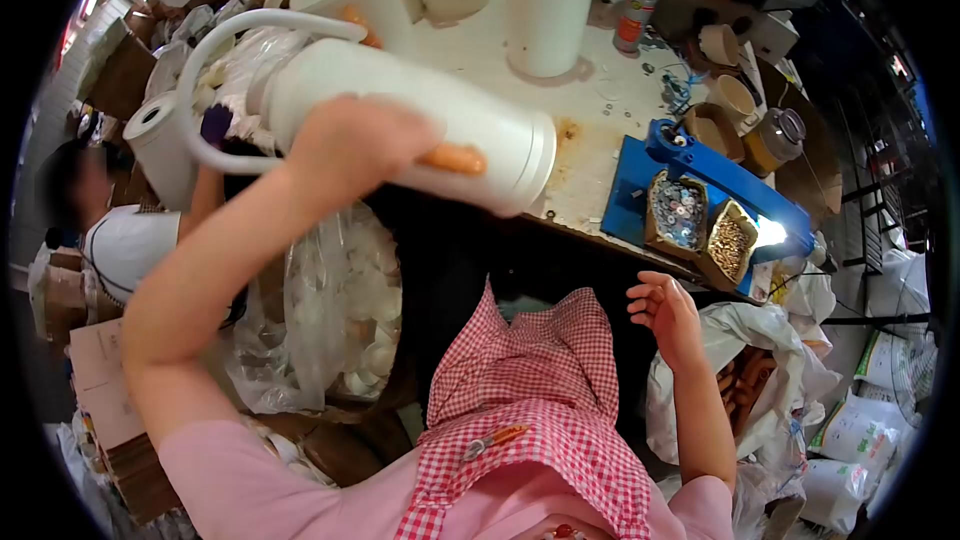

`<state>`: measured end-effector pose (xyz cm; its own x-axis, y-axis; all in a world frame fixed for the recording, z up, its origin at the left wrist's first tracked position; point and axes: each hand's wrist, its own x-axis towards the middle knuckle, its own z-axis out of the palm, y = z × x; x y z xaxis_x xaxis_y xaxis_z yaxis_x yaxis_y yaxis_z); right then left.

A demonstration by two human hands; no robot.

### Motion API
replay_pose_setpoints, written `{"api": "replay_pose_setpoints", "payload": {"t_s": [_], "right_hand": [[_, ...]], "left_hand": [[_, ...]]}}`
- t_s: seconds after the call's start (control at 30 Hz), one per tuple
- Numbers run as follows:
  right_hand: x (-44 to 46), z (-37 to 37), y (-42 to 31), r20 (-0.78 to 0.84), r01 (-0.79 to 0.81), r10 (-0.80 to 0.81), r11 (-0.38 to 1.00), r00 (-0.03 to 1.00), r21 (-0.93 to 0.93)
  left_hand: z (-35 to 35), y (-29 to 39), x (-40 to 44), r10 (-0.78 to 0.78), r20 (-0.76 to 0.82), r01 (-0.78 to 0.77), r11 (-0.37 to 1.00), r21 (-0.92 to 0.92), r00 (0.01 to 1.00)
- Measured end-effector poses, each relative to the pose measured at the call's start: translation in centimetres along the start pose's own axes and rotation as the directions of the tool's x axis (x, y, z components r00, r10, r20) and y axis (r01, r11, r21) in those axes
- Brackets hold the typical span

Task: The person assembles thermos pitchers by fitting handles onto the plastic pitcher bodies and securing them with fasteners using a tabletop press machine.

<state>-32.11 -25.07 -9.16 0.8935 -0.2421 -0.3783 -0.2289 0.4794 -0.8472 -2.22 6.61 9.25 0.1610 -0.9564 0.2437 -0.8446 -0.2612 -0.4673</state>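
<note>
My left hand (365,135) is closed at the side of a large white plastic jug (505,135), over an orange handle (455,158) whose end sticks out past my fingers. The jug lies tilted on its side above the table's front edge, its base to the right. A white curved carrying handle (187,90) loops from its left end. The hand is slightly blurred and hides part of the orange handle. My right hand (668,318) hangs just off the table edge, fingers apart and a little bent, holding nothing. Nearest to it are a box of washers (678,210) and a box of small brass-coloured parts (732,242).
White jugs (548,10) and a spray can (635,15) stand on the worktable (470,65). A blue device (628,180) with a bright lamp is at the right. Bags of white parts (350,310) and orange handles (745,385) flank me. A co-worker (130,240) is at left.
</note>
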Motion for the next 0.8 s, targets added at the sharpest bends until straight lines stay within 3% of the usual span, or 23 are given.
{"api": "replay_pose_setpoints", "payload": {"t_s": [0.1,0.13,0.2,0.3,0.43,0.57,0.63,0.73,0.8], "right_hand": [[-0.6,0.4,-0.2,0.020,-0.029,0.031,0.995,0.999,-0.091],[-0.7,0.5,-0.3,0.006,-0.021,0.022,0.994,1.000,-0.106],[-0.5,0.4,0.1,-0.021,-0.023,0.021,0.994,1.000,-0.104],[0.6,0.5,1.1,-0.070,-0.049,0.045,0.997,0.997,-0.058],[2.9,3.8,0.0,0.087,-0.006,0.023,0.982,0.996,-0.187],[6.1,8.1,-2.7,0.235,0.113,-0.058,0.966,0.970,-0.231],[8.2,10.2,-4.3,0.274,0.254,-0.192,0.944,0.942,-0.212],[12.9,14.0,-9.4,0.109,0.431,-0.419,0.892,0.902,-0.137],[17.7,15.6,-14.2,-0.013,0.581,-0.585,0.807,0.811,-0.104]], "left_hand": [[1.3,-2.9,1.0,-0.034,0.066,0.018,0.971,0.237,0.997],[1.2,-3.7,1.3,-0.039,0.064,0.023,0.971,0.238,0.997],[1.0,-4.8,1.7,0.094,0.174,-0.144,0.942,0.302,0.980],[4.8,-4.9,-0.5,0.145,0.268,-0.255,0.863,0.437,0.952],[9.8,-5.7,-1.5,0.151,0.453,-0.386,0.782,0.489,0.879],[12.1,-10.1,-1.0,0.241,0.391,-0.423,0.761,0.492,0.888],[12.9,-11.9,-2.1,0.224,0.372,-0.401,0.759,0.513,0.901],[14.9,-15.3,-3.5,0.206,0.398,-0.398,0.773,0.495,0.894],[15.8,-16.0,-4.3,0.126,0.455,-0.364,0.794,0.487,0.882]]}}
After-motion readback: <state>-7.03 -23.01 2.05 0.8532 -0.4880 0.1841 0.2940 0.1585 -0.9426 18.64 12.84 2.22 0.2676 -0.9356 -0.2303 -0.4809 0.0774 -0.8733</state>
